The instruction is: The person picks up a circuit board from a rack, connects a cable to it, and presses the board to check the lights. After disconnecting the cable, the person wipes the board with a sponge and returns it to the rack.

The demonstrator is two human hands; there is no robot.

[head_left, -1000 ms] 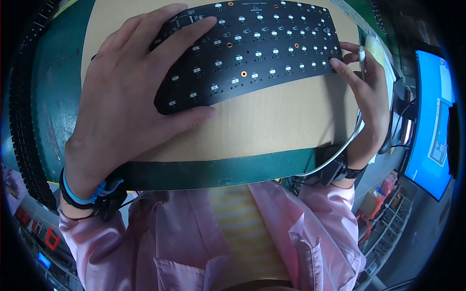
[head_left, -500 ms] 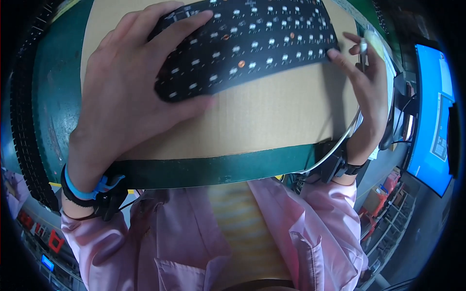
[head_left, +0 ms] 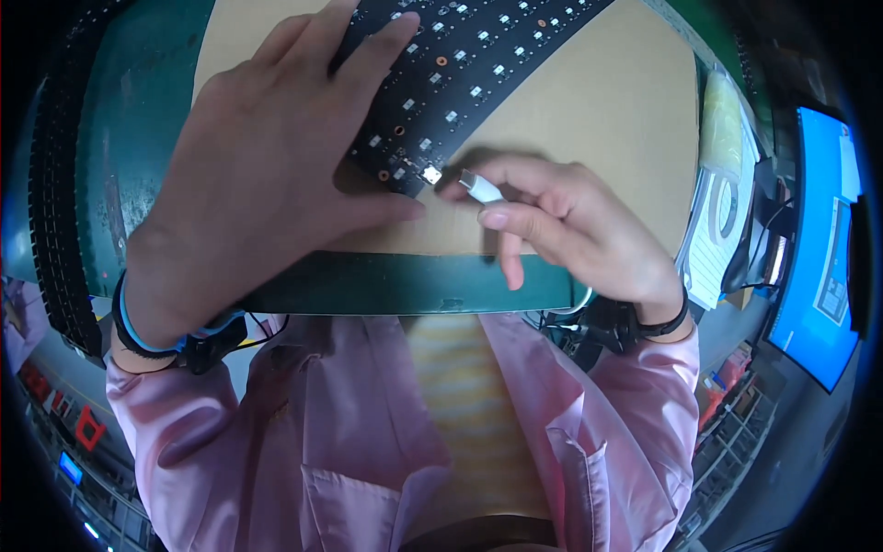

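A black circuit board (head_left: 460, 64) studded with small white parts lies tilted on a brown cardboard sheet (head_left: 598, 120). My left hand (head_left: 267, 175) lies flat on the board's left end, fingers spread over it. My right hand (head_left: 561, 230) pinches a white cable plug (head_left: 480, 187) between thumb and fingers. The plug's tip sits just right of a small metal socket (head_left: 430, 174) at the board's near corner. Whether plug and socket touch is unclear.
The cardboard lies on a dark green bench (head_left: 405, 294) with a black ribbed strip (head_left: 55, 212) along its left side. A lit blue screen (head_left: 819, 248) stands at the right, beside papers (head_left: 727, 212) and dark cables. Both wrists wear bands.
The board has been turned so its near corner points toward me. My right hand left the board's right edge and came to the middle with the white plug.
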